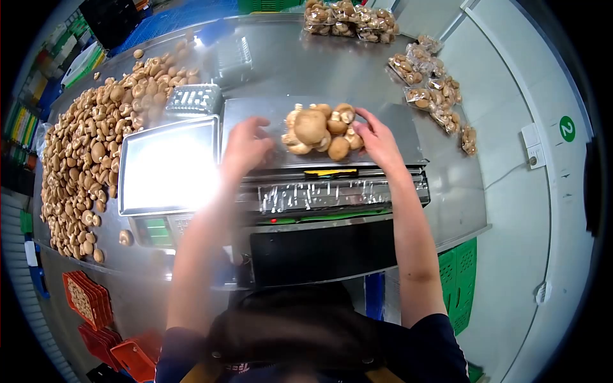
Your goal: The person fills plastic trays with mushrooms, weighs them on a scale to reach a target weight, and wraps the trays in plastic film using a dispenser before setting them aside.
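Resting near the front edge of the plate [255, 105], the mushrooms [311, 126] should handle light, bruising easily; hold both sides. Left hand [248, 145]: fingers released. Right hand [378, 137]: touching them, grasp indiscernible.

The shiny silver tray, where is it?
In the head view, the silver tray is left of centre, between the big mushroom pile and the person's left hand.

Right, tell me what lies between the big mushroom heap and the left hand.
Head view: a shiny metal tray and clear plastic punnets lie between the heap and the left hand.
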`<state>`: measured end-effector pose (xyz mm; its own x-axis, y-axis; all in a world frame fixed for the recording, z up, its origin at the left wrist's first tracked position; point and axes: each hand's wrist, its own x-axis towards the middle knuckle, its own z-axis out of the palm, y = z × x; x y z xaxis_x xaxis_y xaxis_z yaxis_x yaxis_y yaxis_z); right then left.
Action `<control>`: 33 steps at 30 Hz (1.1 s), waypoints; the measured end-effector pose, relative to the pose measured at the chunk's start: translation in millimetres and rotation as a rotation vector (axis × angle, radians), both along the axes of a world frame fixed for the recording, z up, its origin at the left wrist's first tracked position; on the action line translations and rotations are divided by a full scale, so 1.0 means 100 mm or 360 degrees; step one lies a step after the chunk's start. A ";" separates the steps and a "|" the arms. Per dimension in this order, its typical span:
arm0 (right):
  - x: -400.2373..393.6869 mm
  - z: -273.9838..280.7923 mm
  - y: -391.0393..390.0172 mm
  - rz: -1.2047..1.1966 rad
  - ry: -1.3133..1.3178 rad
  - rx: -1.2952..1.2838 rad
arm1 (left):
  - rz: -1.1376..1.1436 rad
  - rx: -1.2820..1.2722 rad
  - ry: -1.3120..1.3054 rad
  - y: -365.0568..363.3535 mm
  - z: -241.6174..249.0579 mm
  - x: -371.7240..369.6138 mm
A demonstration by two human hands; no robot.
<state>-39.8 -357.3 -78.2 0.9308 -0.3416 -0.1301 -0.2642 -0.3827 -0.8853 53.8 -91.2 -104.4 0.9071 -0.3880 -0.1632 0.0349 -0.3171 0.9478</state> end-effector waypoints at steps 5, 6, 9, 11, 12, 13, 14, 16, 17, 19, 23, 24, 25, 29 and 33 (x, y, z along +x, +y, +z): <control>-0.21 -0.15 -0.43 -0.0041 0.0050 0.0141 | -0.0072 0.0123 0.0015 -0.46 -0.14 -0.09; -0.27 -0.16 -0.46 -0.0039 0.0052 0.0195 | -0.0061 0.0085 -0.0051 -0.41 -0.21 -0.11; -0.65 -0.03 -0.78 0.0259 -0.0250 -0.0436 | -0.0156 0.0089 -0.0753 -0.03 -0.09 -0.41; -1.03 0.12 -1.06 0.0567 -0.0408 -0.1110 | -0.0522 0.0879 -0.1493 0.31 0.18 -0.55; -1.14 0.15 -1.17 0.0723 -0.0488 -0.1451 | -0.0704 0.1016 -0.1556 0.40 0.31 -0.59; -1.17 0.13 -1.26 0.0880 -0.0407 -0.1505 | -0.0888 0.1153 -0.1610 0.47 0.43 -0.65; -1.20 0.13 -1.29 0.1034 -0.0317 -0.1550 | -0.1006 0.1221 -0.1705 0.45 0.47 -0.68; -1.19 0.15 -1.21 0.1131 -0.0235 -0.1496 | -0.1156 0.1264 -0.1954 0.32 0.53 -0.69; -1.17 0.11 -1.15 0.1140 -0.0269 -0.1374 | -0.1181 0.1246 -0.2109 0.23 0.55 -0.66; -1.10 -0.10 -1.11 0.1144 -0.0358 -0.1135 | -0.1335 0.1128 -0.1733 0.35 0.29 -0.64; -1.74 0.22 -1.15 0.0739 0.0085 -0.0103 | -0.0865 0.0466 -0.1295 0.88 0.22 -0.99; -1.83 0.33 -1.15 0.0794 -0.0020 -0.0056 | -0.0665 0.0407 -0.0941 1.04 0.33 -1.15; -1.77 0.44 -1.17 0.0753 -0.0363 0.0013 | -0.0448 0.0261 -0.0733 1.07 0.52 -1.16; -0.91 0.94 -1.00 0.0024 -0.1141 -0.0014 | 0.0303 -0.0733 -0.0783 0.56 1.13 -0.54; 0.44 0.05 -1.07 0.0137 -0.1042 -0.1220 | 0.0286 -0.0114 -0.0889 -0.28 0.16 0.61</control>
<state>3.8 -464.3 -73.6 0.7657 -0.0468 0.6414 0.2409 -0.9039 -0.3535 114.7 -119.7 -87.9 0.9007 -0.2126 0.3788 -0.4281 -0.2868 0.8570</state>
